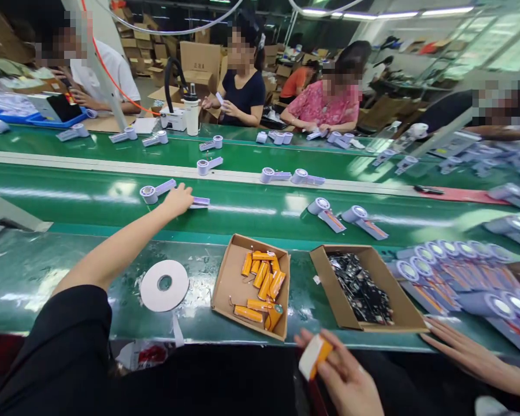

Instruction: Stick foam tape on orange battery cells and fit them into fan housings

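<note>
My left hand [178, 199] reaches out over the green conveyor belt, its fingers curled down on a lavender handheld fan housing [200, 203] whose handle shows past the hand. Another fan housing [149, 195] lies just beyond it. Near the front edge, my right hand [346, 375] pinches an orange battery [323, 353] with a white pad on one face. A cardboard tray [227, 283] of loose orange batteries [263, 277] stands between the hands. Left of it lies a roll of white tape [149, 289], a strip hanging over the bench edge.
A cardboard box [342, 306] of small black parts [361, 289] is on the right, beside a co-worker's hand [468, 352]. Many fan housings [424, 260] are crowded at the far right. More housings [301, 175] lie along the line. Several co-workers sit across it.
</note>
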`<control>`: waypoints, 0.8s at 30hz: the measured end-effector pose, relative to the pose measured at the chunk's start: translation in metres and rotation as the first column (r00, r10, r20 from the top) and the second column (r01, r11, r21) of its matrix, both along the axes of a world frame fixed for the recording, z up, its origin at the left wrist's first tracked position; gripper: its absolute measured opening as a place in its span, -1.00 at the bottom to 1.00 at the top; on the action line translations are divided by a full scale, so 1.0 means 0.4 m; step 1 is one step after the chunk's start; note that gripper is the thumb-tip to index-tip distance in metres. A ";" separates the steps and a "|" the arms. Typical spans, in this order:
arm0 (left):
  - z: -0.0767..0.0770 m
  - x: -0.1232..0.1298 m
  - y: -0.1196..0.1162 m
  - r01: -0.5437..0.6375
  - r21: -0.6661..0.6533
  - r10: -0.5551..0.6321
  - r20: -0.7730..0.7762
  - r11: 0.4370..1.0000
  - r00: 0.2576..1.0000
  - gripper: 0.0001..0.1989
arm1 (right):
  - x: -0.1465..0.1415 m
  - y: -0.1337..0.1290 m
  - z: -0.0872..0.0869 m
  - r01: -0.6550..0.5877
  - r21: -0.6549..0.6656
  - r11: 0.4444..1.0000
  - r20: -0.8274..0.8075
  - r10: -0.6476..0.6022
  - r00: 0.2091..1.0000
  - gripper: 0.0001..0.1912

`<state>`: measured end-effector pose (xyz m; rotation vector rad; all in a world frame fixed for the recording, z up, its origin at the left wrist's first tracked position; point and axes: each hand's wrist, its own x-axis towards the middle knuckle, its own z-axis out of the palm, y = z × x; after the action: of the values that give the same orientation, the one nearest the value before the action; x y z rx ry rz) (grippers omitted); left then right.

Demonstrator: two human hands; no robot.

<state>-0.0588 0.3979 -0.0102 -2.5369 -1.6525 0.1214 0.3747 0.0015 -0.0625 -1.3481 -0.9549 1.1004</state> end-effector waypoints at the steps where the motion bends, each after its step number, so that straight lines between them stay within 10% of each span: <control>1: -0.007 0.060 0.015 0.071 -0.015 -0.071 0.014 0.997 0.997 -0.75 | -0.006 0.056 0.039 0.015 0.067 0.998 -0.002 -0.015 1.000 -0.56; 6: -0.034 0.326 0.056 0.300 -0.112 -0.291 0.096 0.947 0.952 -0.72 | -0.085 0.450 0.191 -0.108 0.446 0.889 0.178 0.030 0.984 -0.55; 12: -0.018 0.361 0.112 0.326 -0.297 -0.283 0.179 0.898 0.942 -0.82 | -0.156 0.818 0.162 -0.491 0.201 0.847 0.699 0.227 0.678 -0.48; 24: -0.048 0.400 0.128 0.272 -0.257 -0.184 0.321 0.927 0.929 -0.73 | -0.158 0.888 0.100 -0.494 -0.211 0.844 0.927 0.332 0.172 -0.49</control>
<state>0.1011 0.4493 -0.0296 -3.0897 -1.5029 -0.0309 0.3115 0.3567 -0.0227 -1.6531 -2.4081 0.4212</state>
